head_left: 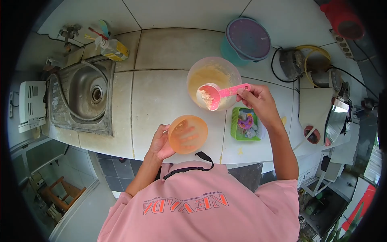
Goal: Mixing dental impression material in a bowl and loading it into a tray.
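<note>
An orange translucent bowl (188, 135) is in my left hand (162, 143), the fingers spread beneath it and showing through its wall. Between the finger and thumb of my right hand (258, 101) is the handle of a pink measuring scoop (217, 97), which carries pale powder. The scoop hangs above a large whitish bowl (193, 68) that holds a yellowish powder or batter; I cannot make out which. Close to my right wrist stands a small green basket (246, 137) with pouches and a purple item inside.
A teal tub (236, 54) with a purple lid (248, 38) stands behind the whitish bowl. To the left are a steel sink (86, 86) and a soap bottle (115, 49). Corded appliances (292, 64) and a beige machine (316, 109) stand on the right.
</note>
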Demonstrator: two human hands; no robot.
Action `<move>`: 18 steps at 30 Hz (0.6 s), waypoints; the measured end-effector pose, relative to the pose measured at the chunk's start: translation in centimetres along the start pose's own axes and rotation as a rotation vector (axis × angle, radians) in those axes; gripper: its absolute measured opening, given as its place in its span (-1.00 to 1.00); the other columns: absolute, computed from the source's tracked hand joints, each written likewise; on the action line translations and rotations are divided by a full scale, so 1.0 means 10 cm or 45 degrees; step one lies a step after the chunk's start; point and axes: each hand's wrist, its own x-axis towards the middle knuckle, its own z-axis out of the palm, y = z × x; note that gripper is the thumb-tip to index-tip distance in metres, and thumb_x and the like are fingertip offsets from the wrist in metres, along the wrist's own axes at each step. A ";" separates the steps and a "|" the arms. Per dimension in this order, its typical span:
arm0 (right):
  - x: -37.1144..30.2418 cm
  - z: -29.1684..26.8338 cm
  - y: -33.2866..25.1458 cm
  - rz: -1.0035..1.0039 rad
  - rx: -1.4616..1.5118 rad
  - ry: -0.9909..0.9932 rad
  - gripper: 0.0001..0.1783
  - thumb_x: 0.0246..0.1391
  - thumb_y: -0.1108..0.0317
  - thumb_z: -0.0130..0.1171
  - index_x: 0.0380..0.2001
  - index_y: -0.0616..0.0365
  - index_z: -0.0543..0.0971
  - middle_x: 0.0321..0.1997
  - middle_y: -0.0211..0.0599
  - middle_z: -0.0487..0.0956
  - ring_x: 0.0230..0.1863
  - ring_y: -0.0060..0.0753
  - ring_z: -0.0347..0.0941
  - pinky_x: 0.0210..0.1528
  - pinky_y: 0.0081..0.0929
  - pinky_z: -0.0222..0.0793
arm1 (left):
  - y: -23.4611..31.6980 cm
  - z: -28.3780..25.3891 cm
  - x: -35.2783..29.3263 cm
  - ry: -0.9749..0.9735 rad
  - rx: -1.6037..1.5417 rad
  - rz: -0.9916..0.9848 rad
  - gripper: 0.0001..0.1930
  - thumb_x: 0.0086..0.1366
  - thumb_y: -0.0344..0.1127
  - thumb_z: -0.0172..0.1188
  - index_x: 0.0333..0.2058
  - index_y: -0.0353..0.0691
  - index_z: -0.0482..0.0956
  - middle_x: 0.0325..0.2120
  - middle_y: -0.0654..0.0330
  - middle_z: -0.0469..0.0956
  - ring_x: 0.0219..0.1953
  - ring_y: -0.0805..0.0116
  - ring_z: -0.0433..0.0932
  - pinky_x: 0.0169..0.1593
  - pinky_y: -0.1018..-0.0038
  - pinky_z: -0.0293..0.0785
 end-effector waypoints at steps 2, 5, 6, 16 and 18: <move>-0.18 0.15 0.05 -0.075 0.169 0.008 -0.77 0.14 0.28 0.12 -0.43 0.23 0.62 -0.56 -0.52 0.51 -0.55 -0.76 0.22 -0.52 -0.71 0.14 | 0.02 0.19 -0.10 0.015 -0.036 -0.005 -0.42 0.24 -0.01 0.01 0.16 -0.19 0.26 0.15 -0.04 0.27 0.18 -0.01 0.28 0.24 0.03 0.19; -0.54 0.48 0.17 -0.200 0.328 0.081 -0.81 0.14 0.34 0.13 -0.37 0.24 0.62 -0.57 -0.50 0.49 -0.58 -0.74 0.22 -0.55 -0.67 0.16 | -0.01 0.22 -0.02 0.062 0.014 0.069 -0.46 0.30 0.01 -0.04 0.15 -0.18 0.27 0.13 -0.01 0.30 0.17 0.01 0.31 0.19 0.01 0.28; -0.65 0.60 0.26 -0.202 0.333 0.099 -0.81 0.14 0.34 0.13 -0.37 0.24 0.62 -0.57 -0.50 0.49 -0.58 -0.74 0.22 -0.55 -0.67 0.16 | -0.01 0.22 0.00 0.081 0.088 0.158 -0.45 0.32 0.04 -0.05 0.16 -0.18 0.26 0.12 0.00 0.32 0.17 0.02 0.31 0.16 0.00 0.32; -1.14 1.06 0.86 -1.011 -0.833 0.080 -0.52 -0.07 0.51 0.13 0.01 0.09 0.51 -0.51 -0.36 0.42 -0.50 -0.37 0.41 -0.48 -0.43 0.39 | -0.27 0.35 0.05 0.075 0.053 0.075 -0.49 0.35 0.03 -0.09 0.11 -0.20 0.28 0.03 0.02 0.37 0.09 0.02 0.38 0.13 0.04 0.40; -1.14 0.95 0.79 -0.984 -0.951 0.077 -0.52 -0.10 0.53 0.14 -0.01 0.08 0.54 -0.53 -0.36 0.43 -0.55 -0.38 0.40 -0.50 -0.49 0.38 | -0.26 0.36 0.10 0.060 -0.004 0.074 -0.49 0.34 0.03 -0.07 0.11 -0.19 0.29 0.03 0.03 0.37 0.09 0.03 0.38 0.13 0.05 0.39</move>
